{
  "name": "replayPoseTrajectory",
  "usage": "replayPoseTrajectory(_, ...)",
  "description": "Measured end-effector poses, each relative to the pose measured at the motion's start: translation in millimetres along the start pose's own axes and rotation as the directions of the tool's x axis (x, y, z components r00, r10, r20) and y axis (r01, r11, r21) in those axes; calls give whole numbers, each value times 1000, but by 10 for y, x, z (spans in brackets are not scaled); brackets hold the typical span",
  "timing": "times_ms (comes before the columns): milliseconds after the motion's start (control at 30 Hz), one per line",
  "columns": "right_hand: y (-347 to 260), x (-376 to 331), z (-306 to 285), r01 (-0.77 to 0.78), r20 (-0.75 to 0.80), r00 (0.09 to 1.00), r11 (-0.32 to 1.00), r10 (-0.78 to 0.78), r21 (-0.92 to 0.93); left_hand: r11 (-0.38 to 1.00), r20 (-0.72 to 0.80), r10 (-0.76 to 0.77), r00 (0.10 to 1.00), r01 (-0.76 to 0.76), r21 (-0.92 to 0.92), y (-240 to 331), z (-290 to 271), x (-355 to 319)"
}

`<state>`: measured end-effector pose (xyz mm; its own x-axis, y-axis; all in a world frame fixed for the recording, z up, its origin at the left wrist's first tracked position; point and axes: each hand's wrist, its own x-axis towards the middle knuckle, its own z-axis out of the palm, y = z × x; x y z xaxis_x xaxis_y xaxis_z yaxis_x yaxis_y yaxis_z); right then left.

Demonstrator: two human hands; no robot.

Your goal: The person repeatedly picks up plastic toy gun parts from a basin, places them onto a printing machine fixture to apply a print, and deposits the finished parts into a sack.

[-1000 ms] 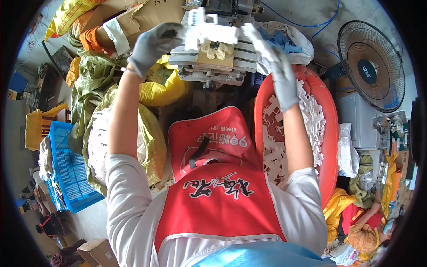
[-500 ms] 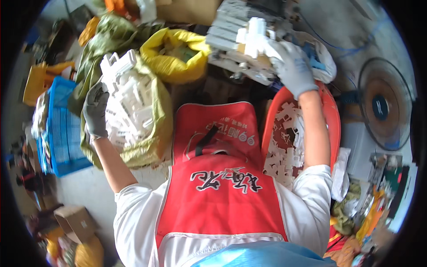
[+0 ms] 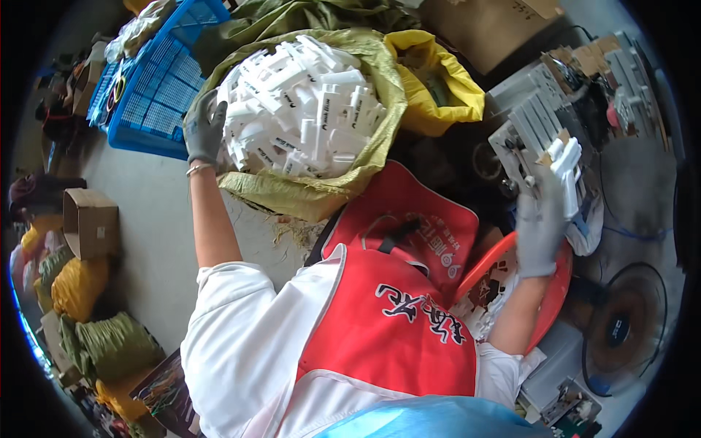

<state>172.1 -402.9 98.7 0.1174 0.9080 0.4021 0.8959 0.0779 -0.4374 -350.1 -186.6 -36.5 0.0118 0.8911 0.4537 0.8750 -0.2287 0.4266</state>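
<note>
My left hand (image 3: pixel 204 130), in a grey glove with a dark palm, is at the left rim of a yellow-green woven sack (image 3: pixel 292 196). Its fingers are curled on the sack's edge, the thumb beside the contents. White plastic pieces (image 3: pixel 303 109), several with dark print, heap the sack to its brim. On the right, my gloved right hand (image 3: pixel 542 223) is blurred, its fingers closed at the lower end of white plastic parts (image 3: pixel 564 162). These parts are held against a grey metal machine (image 3: pixel 529 124).
A red basin (image 3: pixel 558 292) with white and brown pieces lies under my right forearm. A round fan (image 3: pixel 621 328) stands right of it. Beyond the sack are a yellow bag (image 3: pixel 445 95) and a blue basket (image 3: pixel 153 95). A cardboard box (image 3: pixel 91 223) sits on the left floor.
The view has swung left, so sack and machine appear farther right. My left hand stays at the sack's rim. My right hand is now below the white parts rather than at their right side.
</note>
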Motion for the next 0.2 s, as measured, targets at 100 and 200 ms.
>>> replayPoseTrajectory(100,-200,273,777,-61,249,968,956,-13,287,926,-106,-131,986,159,342,-539,177,-13)
replayPoseTrajectory(200,-26,657,1717,-162,264,961,944,84,288,786,-45,-407,912,375,491,-716,179,89)
